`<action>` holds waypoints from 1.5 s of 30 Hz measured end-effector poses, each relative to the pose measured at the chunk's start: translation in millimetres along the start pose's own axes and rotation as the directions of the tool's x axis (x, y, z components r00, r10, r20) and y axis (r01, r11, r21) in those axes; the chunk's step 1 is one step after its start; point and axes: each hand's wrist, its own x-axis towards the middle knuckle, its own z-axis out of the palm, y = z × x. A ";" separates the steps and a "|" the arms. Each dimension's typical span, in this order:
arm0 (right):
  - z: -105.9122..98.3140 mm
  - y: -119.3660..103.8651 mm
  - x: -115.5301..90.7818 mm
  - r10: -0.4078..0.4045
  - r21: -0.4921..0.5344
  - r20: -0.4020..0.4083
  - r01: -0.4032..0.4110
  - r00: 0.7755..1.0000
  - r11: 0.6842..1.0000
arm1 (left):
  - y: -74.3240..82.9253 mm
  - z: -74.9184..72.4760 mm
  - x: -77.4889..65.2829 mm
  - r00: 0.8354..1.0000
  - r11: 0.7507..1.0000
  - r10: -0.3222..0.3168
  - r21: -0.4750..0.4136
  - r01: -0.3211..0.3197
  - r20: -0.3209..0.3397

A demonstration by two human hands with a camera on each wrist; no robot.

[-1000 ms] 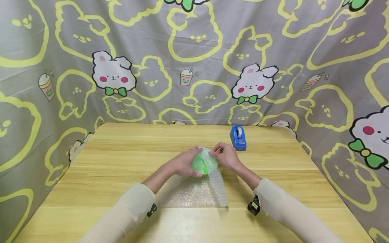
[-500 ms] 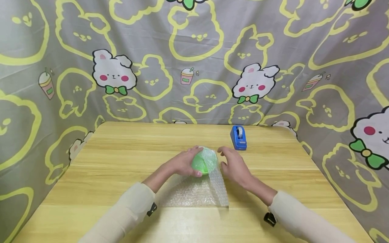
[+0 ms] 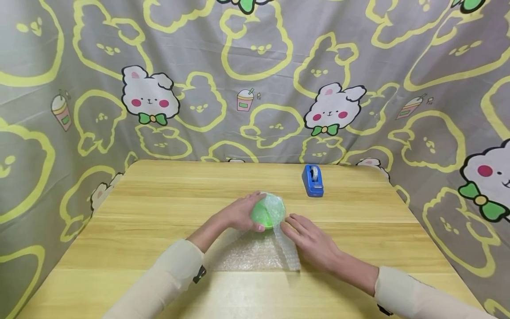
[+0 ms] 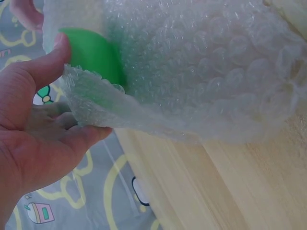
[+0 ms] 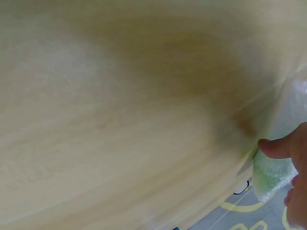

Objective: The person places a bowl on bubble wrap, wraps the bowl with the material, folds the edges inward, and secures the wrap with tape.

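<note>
A green bowl [image 4: 93,55] lies partly inside a sheet of clear bubble wrap [image 3: 251,256] on the table. One strip of the wrap is folded up over the bowl's right side, and green shows through it. My left hand [image 3: 241,215] grips the bowl from the left, thumb at the near rim and fingers round the far side. In the left wrist view the thumb presses on bare green plastic while other fingers lie under the wrap. My right hand [image 3: 314,243] is beside the folded strip, its relaxed fingertips right at the strip's edge.
A blue tape dispenser [image 3: 313,180] with a roll of clear tape stands toward the back right of the wooden table [image 3: 167,186]. A patterned grey curtain [image 3: 263,93] hangs behind the table and along both sides.
My right hand has let go of the wrap at the bowl's top right, moved back, then come nearer along the strip's right edge. My left hand keeps its hold on the bowl.
</note>
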 end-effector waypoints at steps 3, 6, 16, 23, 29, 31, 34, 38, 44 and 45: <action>1.7 -0.4 -1.3 -0.057 -0.043 -0.017 0.056 0.998 0.997 | -0.8 1.0 0.8 1.000 1.000 -0.001 -0.001 0.001 0.001; 1.9 0.0 -1.8 -0.086 -0.050 -0.006 0.085 0.996 0.995 | -1.5 1.9 0.8 1.000 1.000 -0.002 -0.008 0.002 0.003; -5.1 0.7 -2.5 -0.083 0.056 0.024 0.082 0.996 0.995 | -0.4 1.4 2.0 1.000 1.000 -0.010 0.000 0.010 0.005; -17.9 -4.8 12.0 0.160 0.275 0.138 -0.193 0.977 0.942 | -0.8 0.9 2.1 1.000 1.000 -0.008 -0.007 0.008 -0.005; -24.9 -7.2 27.5 0.360 0.413 0.188 -0.406 0.914 0.815 | -0.5 0.4 1.2 1.000 1.000 0.001 -0.005 -0.001 -0.003; -24.4 -6.8 32.2 0.401 0.440 0.191 -0.443 0.896 0.781 | -0.1 0.0 0.9 1.000 1.000 0.005 -0.004 -0.005 -0.002; -21.5 -5.9 36.9 0.447 0.462 0.194 -0.484 0.873 0.743 | -0.1 0.2 1.1 1.000 1.000 0.004 -0.006 -0.004 -0.004; -16.8 -5.2 40.7 0.479 0.483 0.215 -0.519 0.851 0.705 | 0.3 0.1 1.3 1.000 1.000 0.002 -0.012 -0.002 -0.003; -12.7 4.2 51.7 0.525 0.544 0.312 -0.602 0.792 0.584 | 0.2 -0.4 1.8 1.000 1.000 0.016 0.002 -0.016 -0.008; -11.7 6.7 53.7 0.537 0.554 0.332 -0.621 0.775 0.555 | 0.2 -0.5 1.7 1.000 1.000 0.015 0.006 -0.014 -0.008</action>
